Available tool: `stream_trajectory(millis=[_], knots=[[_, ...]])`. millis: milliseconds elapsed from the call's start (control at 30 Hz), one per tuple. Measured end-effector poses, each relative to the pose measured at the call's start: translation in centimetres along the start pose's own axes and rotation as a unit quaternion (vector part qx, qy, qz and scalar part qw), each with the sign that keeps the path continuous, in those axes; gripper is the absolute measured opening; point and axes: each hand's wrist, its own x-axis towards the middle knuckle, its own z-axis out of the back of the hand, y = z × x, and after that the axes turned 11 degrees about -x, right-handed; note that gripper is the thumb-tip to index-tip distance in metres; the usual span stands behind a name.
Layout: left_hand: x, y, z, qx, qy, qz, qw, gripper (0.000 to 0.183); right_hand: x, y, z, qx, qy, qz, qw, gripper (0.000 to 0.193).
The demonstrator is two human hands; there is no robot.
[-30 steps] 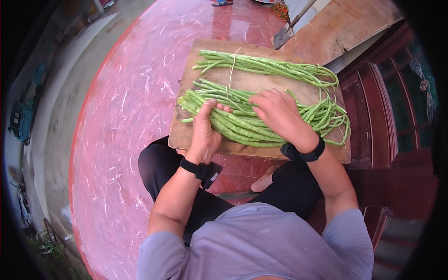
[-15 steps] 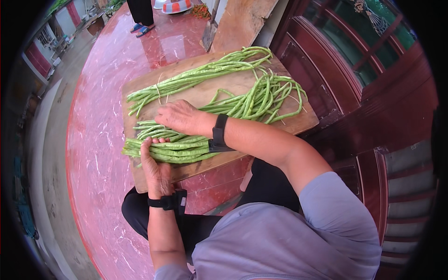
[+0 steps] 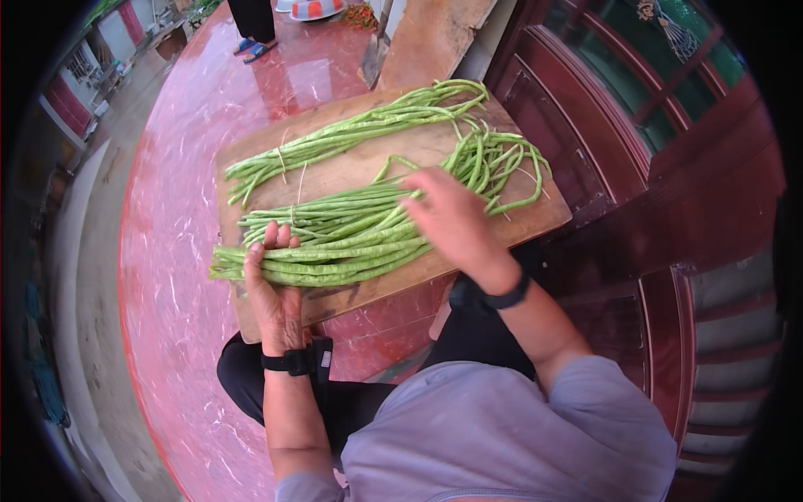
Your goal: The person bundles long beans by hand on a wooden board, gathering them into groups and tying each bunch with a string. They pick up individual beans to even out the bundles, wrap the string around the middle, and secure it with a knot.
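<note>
My left hand is wrapped round the left end of a near bunch of long green beans, with its fingers curled over the beans from beneath. Above the right part of these beans is my right hand, blurred by motion, so I cannot tell its fingers' state. A middle bunch of long beans lies just beyond, with a thin pale tie near its left end. The far bunch of long beans has a similar thin tie. All lie on a wooden board.
Tangled bean ends spread over the board's right side. A dark red wooden door stands close on the right. Beyond the board lean a wooden panel and a spade. Another person's sandalled feet are on the red floor.
My right hand has moved right, away from the tied end of the middle bunch. My left hand has shifted slightly, still gripping the near beans, which now extend a little further left.
</note>
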Motion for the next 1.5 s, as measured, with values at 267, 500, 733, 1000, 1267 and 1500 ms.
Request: stream_trajectory(millis=[267,500,733,1000,1267,1500], knots=[[2.4,0.1,2.0,-0.151,0.161,0.038,0.975,0.014,-6.6,-12.4,2.6,-0.239,-0.006,-0.236,0.942,0.025],[2.4,0.6,2.2,-0.229,0.132,0.083,0.961,0.011,-6.5,-14.1,2.0,-0.273,0.008,-0.262,0.926,0.019],[2.0,0.1,1.3,-0.214,0.142,0.083,0.963,0.009,-8.0,-16.3,1.9,-0.328,0.0,-0.178,0.928,0.017],[2.1,0.2,1.3,-0.145,0.114,0.045,0.982,0.015,-7.1,-7.6,9.4,0.463,-0.002,-0.203,0.863,0.012],[0.7,-0.7,0.5,-0.112,0.163,0.049,0.979,0.016,-0.4,1.9,5.4,0.441,-0.056,-0.059,0.894,0.016],[-0.6,-1.2,-0.4,-0.024,0.184,0.02,0.983,0.016,0.9,6.8,-1.2,0.493,0.026,-0.036,0.869,0.015]])
